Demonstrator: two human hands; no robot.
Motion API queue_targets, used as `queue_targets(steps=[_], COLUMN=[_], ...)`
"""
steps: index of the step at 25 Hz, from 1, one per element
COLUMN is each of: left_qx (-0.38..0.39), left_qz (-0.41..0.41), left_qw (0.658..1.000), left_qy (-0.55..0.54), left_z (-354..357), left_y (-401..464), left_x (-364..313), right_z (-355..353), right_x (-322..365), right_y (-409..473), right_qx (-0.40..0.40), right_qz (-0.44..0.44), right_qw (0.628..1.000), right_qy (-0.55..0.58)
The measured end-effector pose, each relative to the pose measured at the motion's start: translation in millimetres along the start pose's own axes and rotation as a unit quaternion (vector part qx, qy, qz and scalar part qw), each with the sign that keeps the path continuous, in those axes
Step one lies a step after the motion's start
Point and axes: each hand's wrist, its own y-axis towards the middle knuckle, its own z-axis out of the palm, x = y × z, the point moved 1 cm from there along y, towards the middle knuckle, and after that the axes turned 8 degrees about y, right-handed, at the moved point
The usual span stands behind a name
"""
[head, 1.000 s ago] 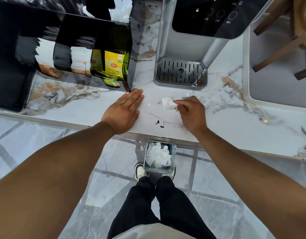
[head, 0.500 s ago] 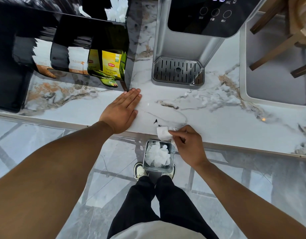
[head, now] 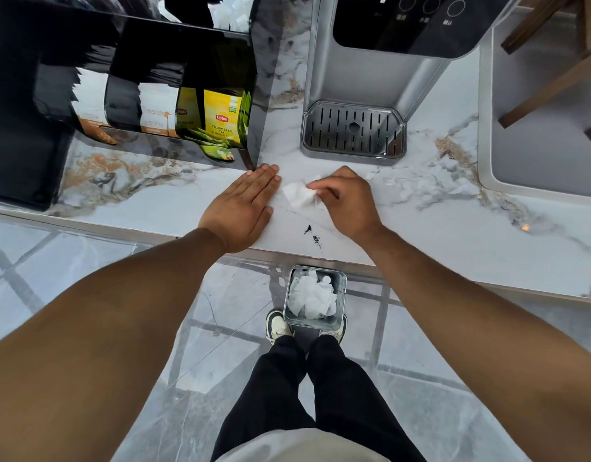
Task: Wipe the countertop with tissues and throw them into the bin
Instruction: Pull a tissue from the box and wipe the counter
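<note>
My right hand (head: pixel 346 203) presses a crumpled white tissue (head: pixel 299 195) onto the marble countertop (head: pixel 437 235), in front of the dispenser's drip tray. My left hand (head: pixel 242 208) lies flat on the counter just left of the tissue, fingers together and holding nothing. Small dark specks (head: pixel 312 235) mark the counter near its front edge, below the tissue. A small square metal bin (head: pixel 316 296) stands on the floor under the counter edge, between my shoes, and holds several used white tissues.
A grey water dispenser (head: pixel 354 78) with a slotted drip tray (head: pixel 352 130) stands behind my hands. A black rack (head: pixel 147 78) with tea-bag packets is at the back left. A grey recessed tray (head: pixel 487 155) with wooden legs sits at the right.
My right hand has carried the tissue from the counter's front edge above the bin back up toward the drip tray. My left hand has stayed flat in place.
</note>
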Motion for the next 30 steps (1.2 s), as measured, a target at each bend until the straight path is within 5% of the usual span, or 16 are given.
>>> queue_targets(steps=[5, 16, 22, 30], left_qx=[-0.006, -0.011, -0.008, -0.012], left_qz=[0.001, 0.001, 0.000, -0.001], left_qw=[1.000, 1.000, 1.000, 1.000], left_qy=[0.007, 0.006, -0.009, -0.007], left_z=[2.3, 2.3, -3.7, -0.5], left_y=[0.1, -1.7, -3.3, -1.1], left_x=[1.5, -0.3, -2.2, 1.0], right_z=[13.3, -13.4, -26.2, 29.8], right_x=[-7.9, -23.5, -1.5, 5.7], right_y=[-18.1, -112.5, -48.8, 17.1], right_qx=[0.078, 0.172, -0.028, -0.057], right_qz=[-0.057, -0.024, -0.002, 0.016], right_qw=[0.995, 0.985, 0.999, 0.998], right_qy=[-0.006, -0.015, 0.021, -0.038])
